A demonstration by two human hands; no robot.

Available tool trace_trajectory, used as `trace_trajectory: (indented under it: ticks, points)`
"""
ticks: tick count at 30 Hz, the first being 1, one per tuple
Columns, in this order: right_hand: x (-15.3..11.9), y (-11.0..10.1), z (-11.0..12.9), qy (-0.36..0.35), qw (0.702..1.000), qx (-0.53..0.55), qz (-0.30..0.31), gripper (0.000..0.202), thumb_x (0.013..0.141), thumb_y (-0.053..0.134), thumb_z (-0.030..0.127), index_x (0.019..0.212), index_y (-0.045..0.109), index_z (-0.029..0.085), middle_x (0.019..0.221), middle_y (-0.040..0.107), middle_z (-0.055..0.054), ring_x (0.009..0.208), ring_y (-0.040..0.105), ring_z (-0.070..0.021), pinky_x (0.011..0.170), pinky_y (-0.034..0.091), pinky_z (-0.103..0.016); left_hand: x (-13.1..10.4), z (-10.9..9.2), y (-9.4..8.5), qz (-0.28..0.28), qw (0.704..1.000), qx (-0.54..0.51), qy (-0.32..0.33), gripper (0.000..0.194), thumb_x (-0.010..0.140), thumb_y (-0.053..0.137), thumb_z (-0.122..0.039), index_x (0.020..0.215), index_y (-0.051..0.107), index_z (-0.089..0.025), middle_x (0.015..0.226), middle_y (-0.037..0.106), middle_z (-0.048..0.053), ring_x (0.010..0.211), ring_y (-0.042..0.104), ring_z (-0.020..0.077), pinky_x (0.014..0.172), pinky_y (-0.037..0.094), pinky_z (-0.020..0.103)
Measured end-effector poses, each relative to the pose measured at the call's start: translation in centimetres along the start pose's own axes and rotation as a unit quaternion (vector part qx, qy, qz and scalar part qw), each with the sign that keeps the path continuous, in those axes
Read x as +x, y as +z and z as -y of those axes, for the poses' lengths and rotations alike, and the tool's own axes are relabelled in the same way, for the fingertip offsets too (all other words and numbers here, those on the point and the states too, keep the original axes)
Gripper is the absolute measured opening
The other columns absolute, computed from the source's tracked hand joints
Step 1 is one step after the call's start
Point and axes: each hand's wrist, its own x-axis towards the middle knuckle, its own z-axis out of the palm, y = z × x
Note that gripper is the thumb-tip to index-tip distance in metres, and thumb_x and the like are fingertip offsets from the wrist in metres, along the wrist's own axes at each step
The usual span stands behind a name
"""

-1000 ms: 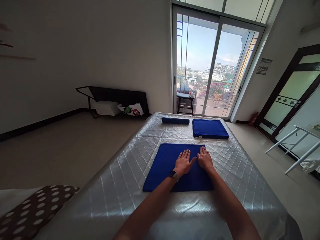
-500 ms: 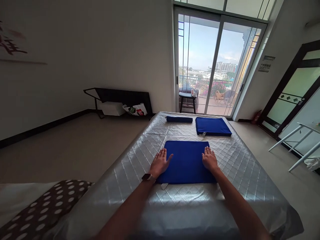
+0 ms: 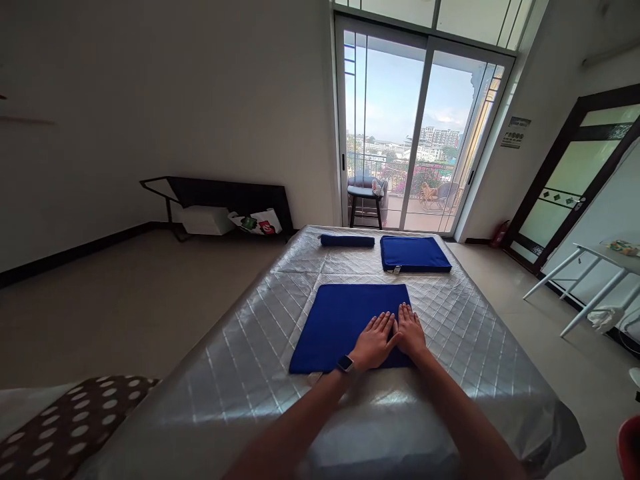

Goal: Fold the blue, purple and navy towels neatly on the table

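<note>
A flat blue fabric piece (image 3: 330, 327) lies on the silver quilted cover (image 3: 250, 353) in front of me, with a small white tag at its near edge. My left hand (image 3: 374, 341), below a wrist watch (image 3: 345, 363), rests palm down on its right half, fingers stretched out. Beside it, my right hand (image 3: 411, 331) lies flat along the right edge of the fabric, fingers extended. The two hands touch or nearly touch at the thumbs. Neither hand grips anything.
Farther back on the cover lie a blue stack of folded fabric (image 3: 415, 253) and a dark blue roll (image 3: 347, 241). A brown polka-dot cloth (image 3: 75, 420) is at the lower left. A white-legged table (image 3: 600, 257) stands right, and a black bench (image 3: 230, 197) is by the wall.
My left hand has moved right across the blue fabric, from its left edge to beside my right hand. My right hand stays at the right edge. The view has shifted slightly right.
</note>
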Motion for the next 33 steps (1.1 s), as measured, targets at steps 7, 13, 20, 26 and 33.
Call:
trace_trajectory:
  ticks: [7,13,20,26,33]
  points:
    - [-0.2,-0.6,0.8,0.022,1.000,0.022,-0.001,0.061,0.103,0.025,0.034,0.156,0.028,0.005,0.163,0.025,-0.015,0.153,0.018,-0.0213,0.123,0.015,-0.041,-8.3,9.0,-2.1,0.018,0.993,0.022,-0.116,0.057,0.103,0.027,-0.045,0.152,0.041,-0.020,0.158,0.041,0.012,0.149,0.032,0.0259,0.121,0.029,0.048]
    - [-1.4,-3.1,1.2,0.009,1.000,0.021,-0.011,0.054,0.101,0.036,0.028,0.150,0.043,0.008,0.160,0.036,-0.016,0.150,0.027,-0.0265,0.122,0.019,-0.044,-16.0,13.3,-6.5,0.028,0.981,-0.035,-0.187,0.056,0.099,0.036,-0.044,0.144,0.051,-0.016,0.155,0.044,0.017,0.146,0.038,0.0295,0.116,0.037,0.050]
    - [-7.5,-6.0,-2.7,-0.109,0.988,0.096,0.058,0.018,0.086,0.060,0.018,0.093,0.076,0.022,0.106,0.072,-0.007,0.099,0.067,-0.0208,0.090,0.049,-0.030,-18.4,10.7,-10.1,0.004,0.965,-0.166,-0.203,0.029,0.086,0.054,-0.042,0.101,0.072,-0.026,0.121,0.069,0.007,0.111,0.067,0.0254,0.098,0.054,0.038]
    - [-9.7,-5.4,-4.4,-0.082,0.980,0.180,0.031,0.020,0.079,0.061,0.014,0.088,0.076,0.023,0.098,0.072,-0.004,0.090,0.068,-0.0177,0.082,0.051,-0.025,-18.1,10.1,-10.4,0.020,0.961,-0.166,-0.220,0.027,0.083,0.052,-0.037,0.099,0.071,-0.026,0.115,0.072,0.006,0.108,0.067,0.0247,0.097,0.053,0.038]
    - [-9.9,-4.1,-4.1,-0.102,0.991,0.090,-0.011,0.024,0.092,0.054,0.020,0.092,0.077,0.028,0.104,0.075,-0.002,0.086,0.073,-0.0178,0.079,0.052,-0.026,-18.4,10.6,-9.6,-0.013,0.963,-0.148,-0.224,0.029,0.086,0.052,-0.044,0.100,0.070,-0.027,0.114,0.074,0.006,0.108,0.069,0.0261,0.098,0.053,0.041]
